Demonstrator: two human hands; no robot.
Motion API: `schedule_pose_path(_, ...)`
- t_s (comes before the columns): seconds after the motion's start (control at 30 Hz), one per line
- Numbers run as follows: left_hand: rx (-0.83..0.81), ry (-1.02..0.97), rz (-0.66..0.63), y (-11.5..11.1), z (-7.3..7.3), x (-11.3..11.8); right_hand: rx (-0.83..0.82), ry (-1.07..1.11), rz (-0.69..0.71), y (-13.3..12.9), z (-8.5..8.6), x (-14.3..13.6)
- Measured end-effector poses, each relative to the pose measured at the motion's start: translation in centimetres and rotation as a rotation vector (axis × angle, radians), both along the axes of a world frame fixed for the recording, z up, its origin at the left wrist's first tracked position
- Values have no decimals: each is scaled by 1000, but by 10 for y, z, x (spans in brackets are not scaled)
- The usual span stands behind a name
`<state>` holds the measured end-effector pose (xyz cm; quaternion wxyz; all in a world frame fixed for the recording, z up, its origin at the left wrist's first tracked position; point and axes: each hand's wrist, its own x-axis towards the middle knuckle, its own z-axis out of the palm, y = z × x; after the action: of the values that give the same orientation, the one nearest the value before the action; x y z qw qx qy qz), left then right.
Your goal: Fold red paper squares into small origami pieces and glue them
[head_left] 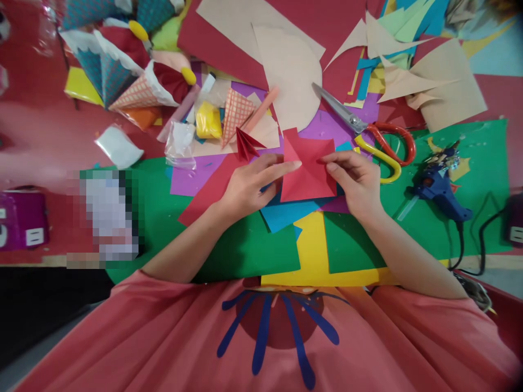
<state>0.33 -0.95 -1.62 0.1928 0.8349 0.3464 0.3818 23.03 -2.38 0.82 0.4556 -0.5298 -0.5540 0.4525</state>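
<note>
Pinching one red paper square (pixel 312 177) between closed fingers of left hand (pixel 254 182) and right hand (pixel 359 177), at opposite sides, near the middle of the near edge of the table (pixel 35 136). Beneath, one blue sheet (pixel 288 211). Toward the far left corner, three plastic bags (pixel 182 159): two with white contents (pixel 181 136), one with yellow; farther, one orange-checked cone (pixel 137 90) with dark red filling (pixel 167 81). Toward the right edge, one pair of scissors (pixel 356 123), then one blue glue gun (pixel 443 197).

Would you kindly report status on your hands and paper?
Left hand and right hand holding creased red paper sheet. Metal scissors with red and yellow handles beside right hand, clear of sheet.
</note>
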Motion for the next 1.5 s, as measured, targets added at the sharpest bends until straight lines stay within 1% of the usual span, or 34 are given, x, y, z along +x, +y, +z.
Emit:
schedule_pose_path(0.1, -18, -17, 53, 1, 3, 1, -33, 8, 15, 0, -2, 2)
schedule_pose_path(0.2, -47, -77, 89, 1, 6, 2, -44, 51, 71, -1, -5, 4)
schedule_pose_path(0.37, -104, -162, 111, 1, 7, 3, 36, 15, 184, 1, -6, 5)
schedule_pose_path(0.47, -99, -151, 118, 0, 8, 4, 54, -10, 235, 1, -8, 5)
schedule_pose_path(0.57, -124, -162, 119, -1, 8, 5, 73, -11, 234, 0, -12, 6)
schedule_pose_path(0.73, -270, -241, 58, 0, 4, 4, 71, -23, 211, -1, -12, 7)
schedule_pose_path(0.83, -324, -282, 40, 0, 1, 3, 54, -20, 198, -1, -11, 6)
schedule_pose_path(1.0, -368, -345, 22, 0, 0, 4, 10, 26, 222, 0, -9, 4)
schedule_pose_path(1.1, -383, -353, 38, 0, 2, 5, -19, 58, 239, 1, -9, 4)
schedule_pose_path(1.37, -427, -393, 61, -2, 7, 7, -27, 70, 191, 2, -2, 2)
schedule_pose_path(1.5, -423, -425, 55, -2, 10, 8, -14, 78, 177, 3, -3, 2)
